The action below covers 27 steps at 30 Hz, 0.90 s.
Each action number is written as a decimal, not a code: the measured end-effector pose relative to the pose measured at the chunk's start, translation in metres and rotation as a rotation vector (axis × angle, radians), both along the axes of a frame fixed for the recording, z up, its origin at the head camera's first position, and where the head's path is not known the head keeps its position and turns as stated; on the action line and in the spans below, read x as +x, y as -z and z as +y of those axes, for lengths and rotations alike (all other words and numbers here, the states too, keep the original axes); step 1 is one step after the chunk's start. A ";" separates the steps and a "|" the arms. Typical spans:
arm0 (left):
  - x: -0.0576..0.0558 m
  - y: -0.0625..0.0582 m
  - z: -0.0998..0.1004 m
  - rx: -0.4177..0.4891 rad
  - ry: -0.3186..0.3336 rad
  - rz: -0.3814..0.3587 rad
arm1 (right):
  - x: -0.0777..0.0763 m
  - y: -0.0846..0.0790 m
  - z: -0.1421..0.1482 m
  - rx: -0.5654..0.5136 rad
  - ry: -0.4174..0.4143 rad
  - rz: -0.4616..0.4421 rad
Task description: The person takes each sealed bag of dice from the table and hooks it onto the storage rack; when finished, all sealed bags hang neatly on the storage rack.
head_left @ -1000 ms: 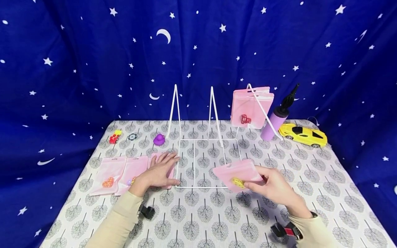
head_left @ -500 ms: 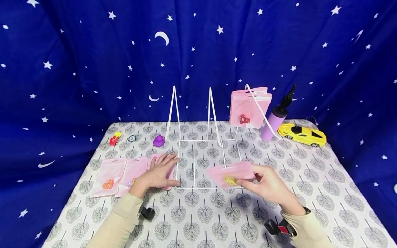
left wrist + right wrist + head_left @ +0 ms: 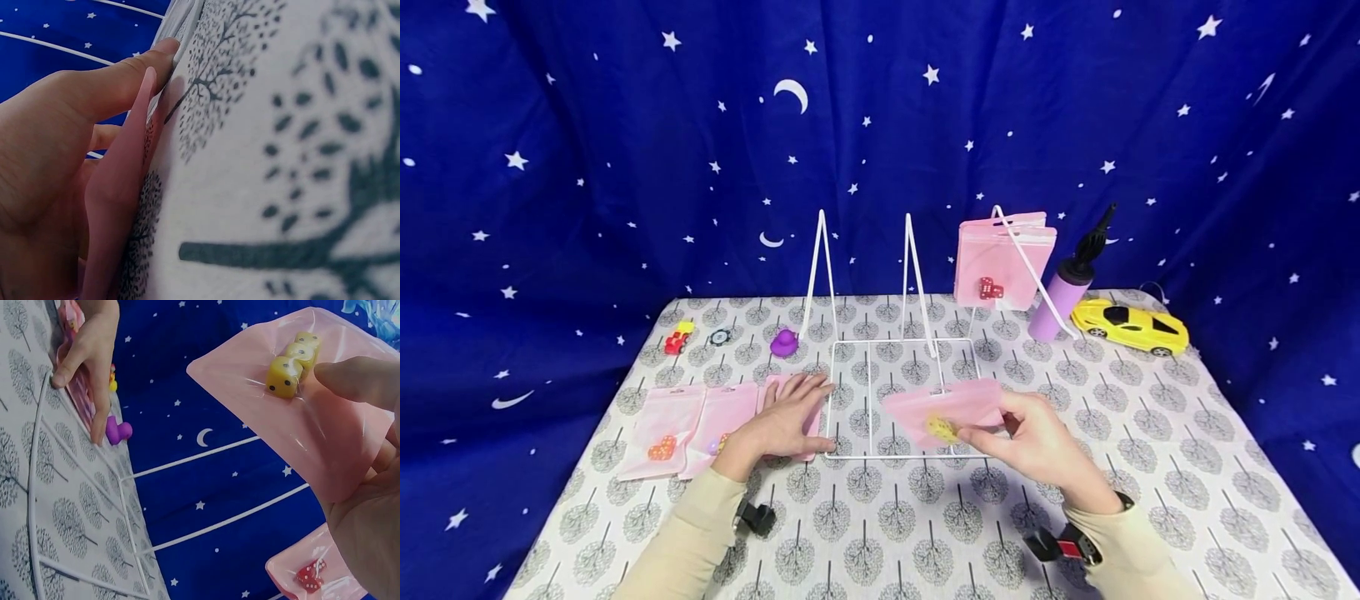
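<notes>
The right hand [image 3: 1037, 442] pinches a pink bag [image 3: 913, 410] of yellow dice [image 3: 941, 429] over the near part of a white rack [image 3: 870, 400], farther left than a second ago. The left hand [image 3: 778, 425], fingers spread, stays on another bag [image 3: 112, 194] left of the rack.

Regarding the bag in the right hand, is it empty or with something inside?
Not empty: yellow dice show inside the pink bag that the right hand holds.
</notes>
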<state>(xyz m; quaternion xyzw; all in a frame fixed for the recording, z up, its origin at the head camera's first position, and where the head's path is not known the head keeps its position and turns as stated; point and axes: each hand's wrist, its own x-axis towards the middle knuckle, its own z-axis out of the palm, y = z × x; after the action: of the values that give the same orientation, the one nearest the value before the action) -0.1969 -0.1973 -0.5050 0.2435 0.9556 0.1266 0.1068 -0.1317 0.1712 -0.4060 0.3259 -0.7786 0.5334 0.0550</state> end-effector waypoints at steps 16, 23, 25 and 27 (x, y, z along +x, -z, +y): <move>0.000 -0.002 0.001 0.012 -0.006 -0.004 | -0.005 -0.007 -0.014 -0.102 -0.035 -0.008; -0.001 -0.001 0.001 0.019 -0.005 -0.004 | -0.007 -0.006 -0.019 -0.161 -0.054 0.021; -0.001 0.000 0.000 0.013 -0.010 -0.009 | -0.007 -0.007 -0.020 -0.178 -0.059 0.034; -0.001 0.001 0.000 0.012 -0.012 -0.010 | -0.008 -0.007 -0.021 -0.184 -0.061 0.044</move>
<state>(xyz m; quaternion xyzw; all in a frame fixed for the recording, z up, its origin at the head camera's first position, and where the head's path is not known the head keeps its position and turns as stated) -0.1978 -0.1972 -0.5056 0.2376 0.9558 0.1343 0.1095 -0.1393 0.1502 -0.3990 0.3545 -0.7149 0.5967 0.0855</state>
